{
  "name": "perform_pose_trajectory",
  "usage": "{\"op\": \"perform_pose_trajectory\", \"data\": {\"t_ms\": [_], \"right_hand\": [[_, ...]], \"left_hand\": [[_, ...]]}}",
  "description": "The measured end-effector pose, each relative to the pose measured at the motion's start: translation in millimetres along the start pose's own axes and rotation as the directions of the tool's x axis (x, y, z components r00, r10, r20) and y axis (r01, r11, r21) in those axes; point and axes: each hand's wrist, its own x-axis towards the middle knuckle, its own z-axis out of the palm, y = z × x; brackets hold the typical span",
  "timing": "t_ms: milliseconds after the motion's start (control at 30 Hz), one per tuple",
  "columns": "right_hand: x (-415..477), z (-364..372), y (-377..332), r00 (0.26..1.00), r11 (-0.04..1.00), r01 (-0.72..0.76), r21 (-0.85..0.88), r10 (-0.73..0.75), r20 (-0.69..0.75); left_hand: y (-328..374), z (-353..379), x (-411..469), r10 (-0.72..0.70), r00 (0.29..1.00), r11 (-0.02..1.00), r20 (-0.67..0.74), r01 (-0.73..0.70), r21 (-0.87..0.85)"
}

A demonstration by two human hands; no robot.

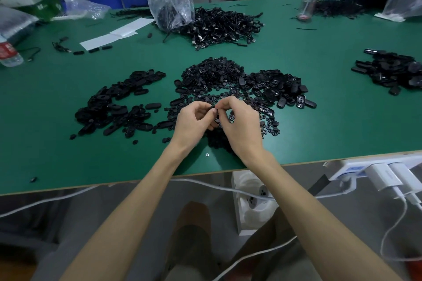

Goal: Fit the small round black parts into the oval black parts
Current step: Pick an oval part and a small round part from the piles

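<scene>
My left hand point(193, 124) and my right hand point(239, 126) meet above the green table point(319, 121), fingertips together. Between them they pinch a black oval part point(212, 107), seen edge-on; whether a small round part sits in it is hidden by the fingers. A heap of small round black parts point(212, 73) lies just beyond the hands, and more of them spread under and right of my right hand. Oval black parts lie in a pile on the left point(118, 107) and another on the right point(276, 89).
A pile of black cables point(223, 25) with a clear plastic bag point(170, 4) sits farther back. Another pile of oval parts point(390, 70) lies at far right. White paper point(114, 34), a water bottle point(8, 52) and a power strip with chargers point(383, 173) at the table's front edge.
</scene>
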Motion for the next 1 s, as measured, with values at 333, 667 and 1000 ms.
{"op": "perform_pose_trajectory", "data": {"t_ms": [333, 667, 1000], "right_hand": [[2.3, -7.0, -3.6, 0.998, 0.978, -0.006, 0.207, 0.017, -0.053], [5.7, -7.5, 1.0, 0.996, 0.985, -0.088, 0.150, 0.085, 0.030], [2.8, -5.2, -1.8, 0.999, 0.994, -0.037, 0.099, 0.033, 0.041]], "left_hand": [[-2.0, -4.7, 0.8, -0.038, 0.997, 0.986, -0.064, 0.027, -0.165], [1.4, -3.5, -1.5, 0.013, 0.999, 0.993, 0.049, -0.007, -0.115], [4.9, -3.5, -3.6, 0.024, 0.998, 0.997, 0.050, -0.021, -0.070]]}}
